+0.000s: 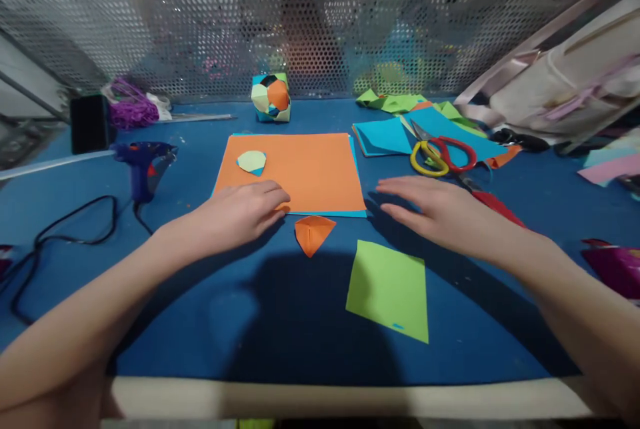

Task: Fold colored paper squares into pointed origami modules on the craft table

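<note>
My left hand (250, 207) lies at the lower left edge of a stack of orange and blue paper (310, 169), its fingers loosely bent with nothing visible in them. Just right of its fingertips sits a small folded orange paper piece (313, 234). Off the stack's right edge is my right hand (420, 205), fingers stretched out and apart, holding nothing. Below it lies a flat green paper square (390, 289) with a small blue scrap on it. A pale green and blue folded piece (251, 162) rests on the orange sheet.
A multicoloured paper ball (271, 99) stands behind the stack. Scissors (443, 154) with red and yellow handles lie beside blue paper squares (385, 137). On the left are a blue glue gun (141, 165) with its cord, a black phone-like object (90, 123) and purple string (131, 109).
</note>
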Available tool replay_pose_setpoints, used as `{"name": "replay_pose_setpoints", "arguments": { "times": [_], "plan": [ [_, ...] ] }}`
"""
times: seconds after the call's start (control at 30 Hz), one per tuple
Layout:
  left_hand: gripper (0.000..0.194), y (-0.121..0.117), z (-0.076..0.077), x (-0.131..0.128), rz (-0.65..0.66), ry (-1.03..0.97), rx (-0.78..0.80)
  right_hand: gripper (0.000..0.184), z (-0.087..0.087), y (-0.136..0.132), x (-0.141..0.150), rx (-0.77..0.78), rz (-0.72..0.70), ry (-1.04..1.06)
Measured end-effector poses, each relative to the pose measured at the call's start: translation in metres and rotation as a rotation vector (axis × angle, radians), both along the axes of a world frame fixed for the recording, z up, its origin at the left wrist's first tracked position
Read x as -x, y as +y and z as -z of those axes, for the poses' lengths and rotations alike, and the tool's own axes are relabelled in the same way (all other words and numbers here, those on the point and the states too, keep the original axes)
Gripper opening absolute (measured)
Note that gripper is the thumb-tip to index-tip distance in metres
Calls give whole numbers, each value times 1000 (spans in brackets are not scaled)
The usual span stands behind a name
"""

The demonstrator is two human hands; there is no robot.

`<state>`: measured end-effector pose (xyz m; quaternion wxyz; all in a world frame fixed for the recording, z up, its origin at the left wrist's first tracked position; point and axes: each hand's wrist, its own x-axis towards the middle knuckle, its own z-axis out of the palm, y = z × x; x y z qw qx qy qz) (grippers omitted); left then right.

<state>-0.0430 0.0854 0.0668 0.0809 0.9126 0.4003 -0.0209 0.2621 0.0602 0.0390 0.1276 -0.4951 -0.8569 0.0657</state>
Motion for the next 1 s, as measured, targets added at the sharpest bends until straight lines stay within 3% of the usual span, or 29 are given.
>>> {"name": "replay_pose_setpoints", "arguments": {
  "times": [0.13, 0.37, 0.5, 0.6, 0.77, 0.87, 1.0],
  "plan": [
    [32, -5, 5, -8, -2, -78, 75, 34, 6, -27, -15, 80, 67, 104],
    [44, -27, 16, -19, -263, -300, 192, 33, 9, -37, -10, 252, 22, 118],
    [40, -31, 31, -26, -341, -345, 185, 40, 10, -45, -5, 285, -10, 15],
    [34, -30, 42, -29, -316, -385, 144, 44, 11, -52, 0, 315, -27, -29],
    [31, -27, 44, -27, -342, -394, 78, 36, 11, -56, 8, 420, -36, 12],
    [31, -25, 40, -22, -372, -379, 37, 33, 12, -54, 13, 370, -55, 75],
    [31, -27, 32, -18, -360, -352, -19, 41, 19, -46, 19, 211, -244, 94]
  ]
}}
